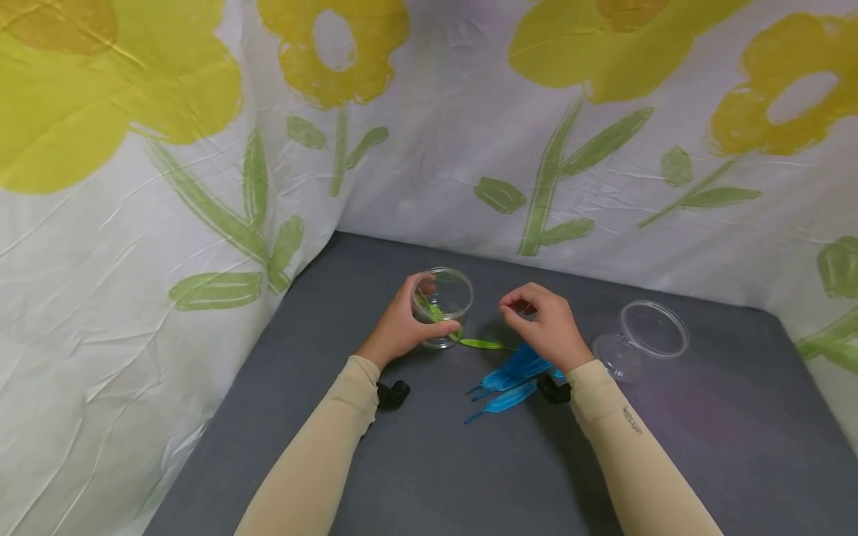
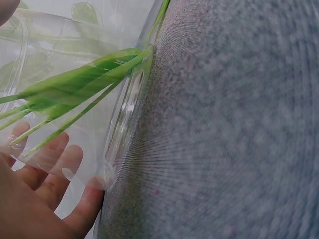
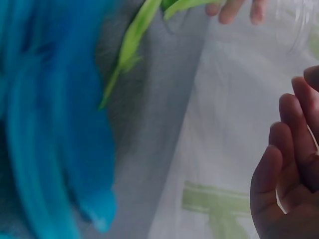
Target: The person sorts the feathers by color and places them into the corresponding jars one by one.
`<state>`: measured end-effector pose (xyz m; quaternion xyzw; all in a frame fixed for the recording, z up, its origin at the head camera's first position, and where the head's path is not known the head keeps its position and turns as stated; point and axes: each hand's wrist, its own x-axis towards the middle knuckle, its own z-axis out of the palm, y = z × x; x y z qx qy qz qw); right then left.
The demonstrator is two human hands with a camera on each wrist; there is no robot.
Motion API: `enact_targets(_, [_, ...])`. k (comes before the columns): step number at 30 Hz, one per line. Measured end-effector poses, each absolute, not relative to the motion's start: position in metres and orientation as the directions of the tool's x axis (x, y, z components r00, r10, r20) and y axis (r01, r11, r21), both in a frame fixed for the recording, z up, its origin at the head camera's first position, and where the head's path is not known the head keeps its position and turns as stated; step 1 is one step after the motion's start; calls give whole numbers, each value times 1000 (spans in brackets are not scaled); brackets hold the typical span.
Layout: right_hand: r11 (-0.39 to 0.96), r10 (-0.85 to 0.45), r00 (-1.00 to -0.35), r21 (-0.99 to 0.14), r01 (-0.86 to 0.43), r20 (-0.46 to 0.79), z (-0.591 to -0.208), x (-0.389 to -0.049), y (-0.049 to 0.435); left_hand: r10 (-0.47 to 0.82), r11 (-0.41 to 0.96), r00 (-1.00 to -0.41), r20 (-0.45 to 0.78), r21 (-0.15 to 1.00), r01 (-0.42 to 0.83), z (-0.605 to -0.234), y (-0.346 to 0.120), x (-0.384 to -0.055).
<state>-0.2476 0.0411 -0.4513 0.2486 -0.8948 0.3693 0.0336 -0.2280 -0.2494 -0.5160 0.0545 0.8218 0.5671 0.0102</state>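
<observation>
My left hand [image 1: 405,320] grips a clear plastic jar [image 1: 459,296], thumb at the near side and fingers round the far side. Inside it lie several green feathers [image 2: 75,87], their thin quills pointing toward the jar's mouth in the left wrist view. One loose green feather [image 1: 481,344] lies on the table just right of the jar's base. My right hand [image 1: 546,324] hovers to the right of the jar with fingers loosely bent and nothing visible between them. Below it, a bunch of blue feathers [image 1: 511,378] lies on the table, partly hidden by the right hand and wrist.
A second clear jar [image 1: 620,361] stands right of my right wrist. The dark grey table [image 1: 429,461] meets a white cloth with printed yellow flowers [image 1: 429,179] at the back and left. Black wrist mounts [image 1: 394,394] sit under both sleeves.
</observation>
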Motion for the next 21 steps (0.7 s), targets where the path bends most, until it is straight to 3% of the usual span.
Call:
enact_targets(9, [712,-484,-873,-553,-433,60,-467,-245,56,108,356,-993,44,931,80,-516,-251,-226])
enact_targets(21, [762,-500,-865,-462,-454,25,-477,-240,63,119,363,-992,48,928,88,-511,-250,-225])
